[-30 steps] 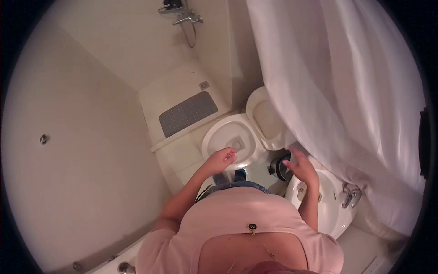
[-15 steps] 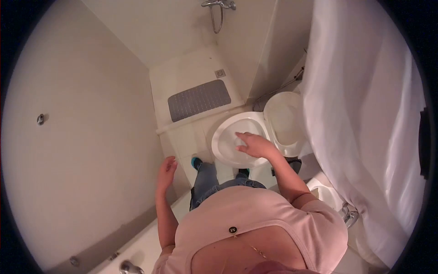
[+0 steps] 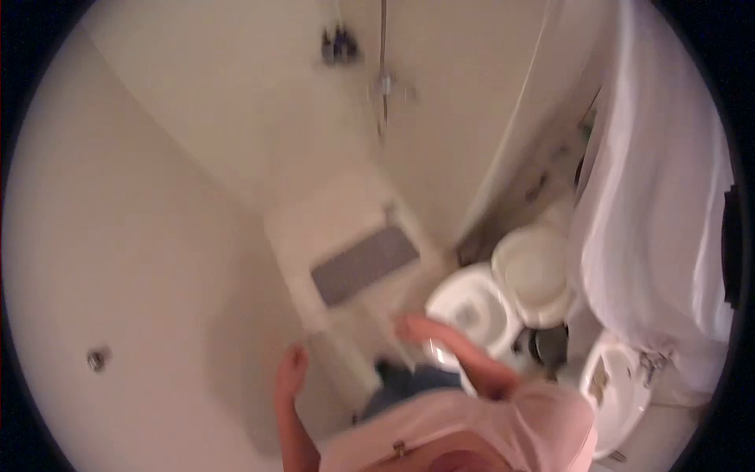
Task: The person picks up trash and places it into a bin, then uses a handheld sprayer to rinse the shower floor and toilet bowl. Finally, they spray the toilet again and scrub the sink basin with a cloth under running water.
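My left hand (image 3: 292,371) hangs in the air near the left wall, its fingers smeared by motion, with no object visible at it. Over the floor just left of the toilet (image 3: 440,303) is my right hand (image 3: 414,326), also blurred, and its forearm crosses in front of the bowl's near rim. The raised toilet lid (image 3: 535,275) leans back on the right. Whether either hand is open or closed I cannot tell.
Ahead lies a shower tray (image 3: 314,212) with a grey mat (image 3: 366,266). A shower mixer (image 3: 385,85) is on the far wall. To the right are a white curtain (image 3: 661,197), a washbasin (image 3: 627,393) and a dark bin (image 3: 548,346).
The view has tilted up and shifted, showing more of the shower wall and the washbasin. My right hand has gone from over the toilet bowl to its left side.
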Action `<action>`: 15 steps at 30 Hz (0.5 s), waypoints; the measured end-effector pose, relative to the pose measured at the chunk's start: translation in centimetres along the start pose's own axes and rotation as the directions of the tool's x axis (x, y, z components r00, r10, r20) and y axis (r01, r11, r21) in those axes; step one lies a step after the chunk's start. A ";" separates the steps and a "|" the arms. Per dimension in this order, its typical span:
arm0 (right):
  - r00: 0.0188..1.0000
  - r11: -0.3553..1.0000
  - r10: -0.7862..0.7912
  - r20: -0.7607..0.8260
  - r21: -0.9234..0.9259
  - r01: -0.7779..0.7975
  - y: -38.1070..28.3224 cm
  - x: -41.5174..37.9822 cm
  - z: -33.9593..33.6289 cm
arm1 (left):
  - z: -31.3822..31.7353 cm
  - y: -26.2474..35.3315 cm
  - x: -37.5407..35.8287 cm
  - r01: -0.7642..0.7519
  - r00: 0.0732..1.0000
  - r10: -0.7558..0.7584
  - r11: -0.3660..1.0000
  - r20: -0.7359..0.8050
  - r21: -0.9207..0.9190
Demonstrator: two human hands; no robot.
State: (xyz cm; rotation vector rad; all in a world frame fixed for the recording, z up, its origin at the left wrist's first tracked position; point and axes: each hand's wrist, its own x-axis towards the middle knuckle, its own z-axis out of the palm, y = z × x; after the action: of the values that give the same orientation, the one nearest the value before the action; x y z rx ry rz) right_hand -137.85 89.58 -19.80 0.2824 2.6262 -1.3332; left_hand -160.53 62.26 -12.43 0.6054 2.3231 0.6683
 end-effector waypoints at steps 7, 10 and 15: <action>0.943 0.939 0.332 0.012 -0.096 -0.329 -2.1 -1.4 -7.4 | 1.2 5.8 8.2 -0.368 0.920 0.385 0.912 0.070 -0.179; 0.916 0.914 0.378 -0.134 -0.100 -0.392 -1.8 -0.3 -11.1 | 1.7 9.5 10.4 -0.446 0.854 0.496 0.854 0.158 -0.267; 0.911 0.941 0.290 -0.294 -0.084 -0.327 -1.0 2.5 -16.4 | -1.9 13.0 13.7 -0.409 0.860 0.470 0.868 0.201 -0.281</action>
State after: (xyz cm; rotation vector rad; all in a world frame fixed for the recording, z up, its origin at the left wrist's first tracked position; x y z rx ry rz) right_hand -141.75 102.50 -10.16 0.8855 2.7205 -1.0759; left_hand -168.15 79.47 -9.50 1.0675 1.8331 0.9848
